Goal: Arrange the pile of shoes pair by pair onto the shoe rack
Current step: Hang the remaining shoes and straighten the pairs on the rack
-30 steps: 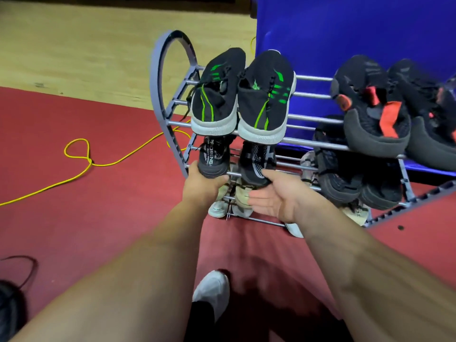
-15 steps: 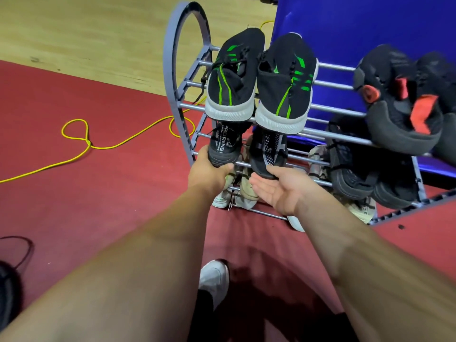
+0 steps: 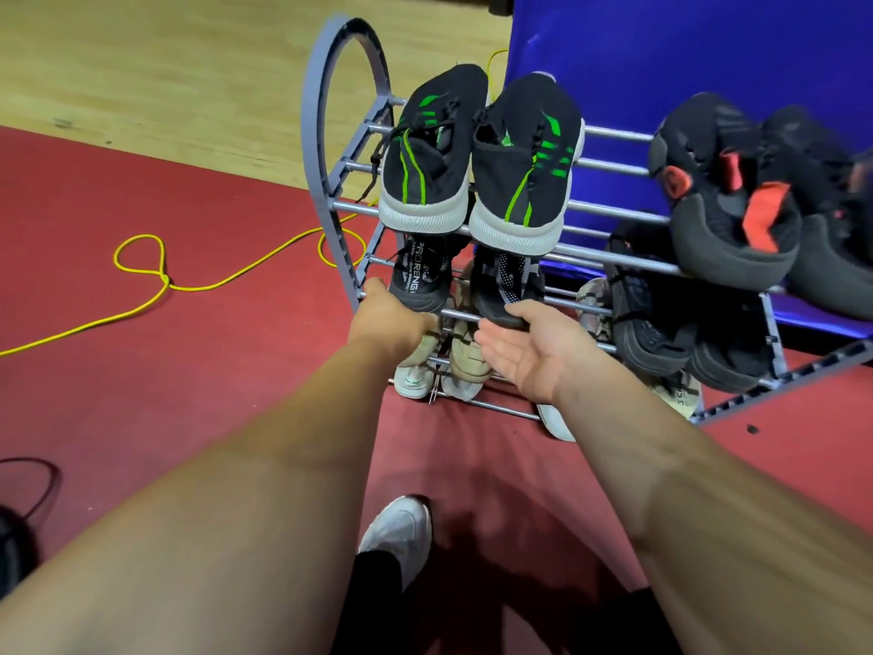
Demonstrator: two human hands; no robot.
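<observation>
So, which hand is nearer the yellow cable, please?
Left. The left hand, gripping the lettered black shoe, is right of the yellow cable; the right hand lies farther right.

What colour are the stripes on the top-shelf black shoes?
Bright green stripes on the black white-soled knit shoes; head view shows them.

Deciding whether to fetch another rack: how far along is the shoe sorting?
Done: black-and-green sneakers and black-and-red shoes sit on the top tier of the shoe rack; a dark pair sits middle-right, beige sneakers below. In hand: the left hand and right hand hold the heels of a black pair on the middle tier. Left: no pile is in view, so cannot tell.
</observation>
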